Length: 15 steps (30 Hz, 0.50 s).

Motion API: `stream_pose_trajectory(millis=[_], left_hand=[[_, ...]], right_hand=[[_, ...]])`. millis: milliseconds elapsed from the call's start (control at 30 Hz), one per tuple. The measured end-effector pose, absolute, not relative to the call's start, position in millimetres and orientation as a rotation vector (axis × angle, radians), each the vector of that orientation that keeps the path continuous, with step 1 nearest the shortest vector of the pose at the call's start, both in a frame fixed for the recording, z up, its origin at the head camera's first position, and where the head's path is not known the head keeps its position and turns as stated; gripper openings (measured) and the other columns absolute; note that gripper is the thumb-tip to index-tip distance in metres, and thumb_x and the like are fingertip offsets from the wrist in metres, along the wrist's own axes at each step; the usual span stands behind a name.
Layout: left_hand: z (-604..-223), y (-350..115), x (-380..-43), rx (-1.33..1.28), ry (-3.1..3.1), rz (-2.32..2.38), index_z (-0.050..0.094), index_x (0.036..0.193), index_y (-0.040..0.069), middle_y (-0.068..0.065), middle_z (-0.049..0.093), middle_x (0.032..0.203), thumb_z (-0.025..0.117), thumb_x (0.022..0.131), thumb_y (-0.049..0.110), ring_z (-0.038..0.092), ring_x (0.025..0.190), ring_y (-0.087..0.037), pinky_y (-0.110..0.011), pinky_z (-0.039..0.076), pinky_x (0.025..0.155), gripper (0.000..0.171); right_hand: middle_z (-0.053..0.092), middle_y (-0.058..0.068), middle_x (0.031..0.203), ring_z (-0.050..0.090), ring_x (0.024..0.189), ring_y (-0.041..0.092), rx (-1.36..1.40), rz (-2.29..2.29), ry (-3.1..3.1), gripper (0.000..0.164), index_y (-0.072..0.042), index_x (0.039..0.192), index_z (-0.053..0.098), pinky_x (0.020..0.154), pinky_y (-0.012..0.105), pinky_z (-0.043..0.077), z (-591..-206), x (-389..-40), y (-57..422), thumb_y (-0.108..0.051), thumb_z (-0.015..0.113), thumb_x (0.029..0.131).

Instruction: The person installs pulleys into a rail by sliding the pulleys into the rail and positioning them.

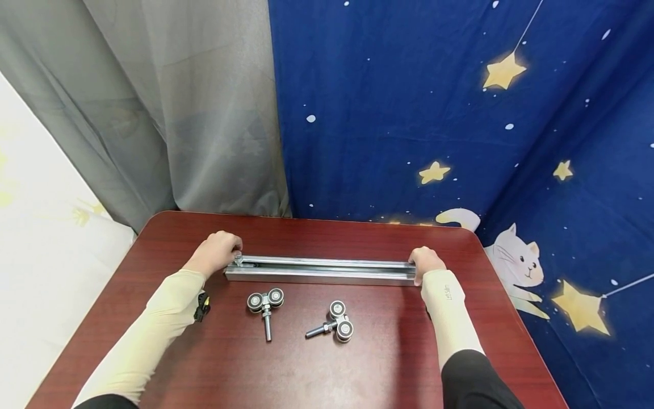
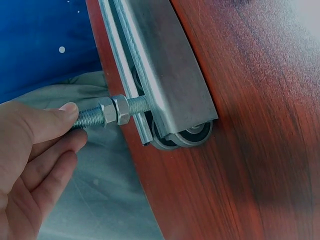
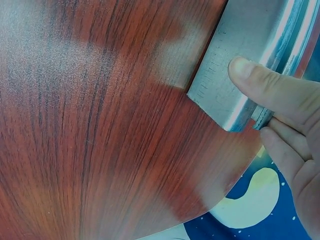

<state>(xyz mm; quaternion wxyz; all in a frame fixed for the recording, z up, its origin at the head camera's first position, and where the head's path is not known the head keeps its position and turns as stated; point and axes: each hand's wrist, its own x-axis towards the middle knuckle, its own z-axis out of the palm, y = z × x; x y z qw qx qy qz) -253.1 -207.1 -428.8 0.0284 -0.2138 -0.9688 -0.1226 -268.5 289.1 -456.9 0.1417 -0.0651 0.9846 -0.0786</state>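
Rail [image 1: 327, 277] lay crosswise before you, its long axis running left to right toward the far side of the desk [image 1: 388, 352], slot upward. Your left hand [image 1: 218, 250] was at its left end, thumb and fingers drawn together in a pinch on the threaded bolt [image 2: 92, 117] of a roller trolley [image 2: 122, 109]; that bolt stood out through the slot, while wheels [image 2: 202, 135] poked from the open end and another wheel showed inside the channel. Your right hand [image 1: 426, 264] gripped the opposite end, thumb along the side wall and fingers at the far edge, so your hands were well apart with the rail between them. Nearer your body, on reddish wood grain, one spare trolley [image 1: 266, 309] pointed its bolt toward you, and another trolley [image 1: 335, 325] pointed its own leftward. Beyond the desk hung a grey curtain [image 1: 219, 102] and a blue curtain [image 1: 368, 142] printed with stars; white fabric [image 1: 46, 244] showed off to your left.
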Motion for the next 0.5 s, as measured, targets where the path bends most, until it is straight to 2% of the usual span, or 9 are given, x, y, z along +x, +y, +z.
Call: stream_pose_trajectory(millis=[500], left_hand=[[-427.5,-201.5,-252.8,-0.683,-2.999,-0.335,0.065,0.068,0.008,-0.001,0.059,0.064,0.066,0.074,0.001,0.050,0.056,-0.016,-0.036,0.043,0.052,0.009]], right_hand=[[0.062,0.018,0.109,0.057,0.100,0.036,-0.188,-0.225,2.835,0.060,-0.001,0.107,0.066,0.069,0.046,0.051,-457.5,-268.9,289.1,0.006,0.082,0.050]])
